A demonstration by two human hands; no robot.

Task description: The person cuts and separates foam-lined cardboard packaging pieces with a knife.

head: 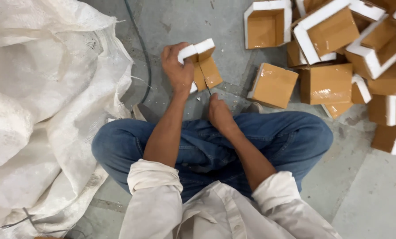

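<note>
Foam corner piece [201,66] with brown tape off the floor, my left hand [177,66] closed tight round it. Right hand [218,113] just beneath, grip shut on something thin, can't tell what. Pile of similar pieces [339,57] on floor, far right.

Left: a sack [38,110] lay on the floor [375,194].
Right: corner pieces [339,48] sat heaped (some overlapping).
Middle: legs [215,141].
</note>
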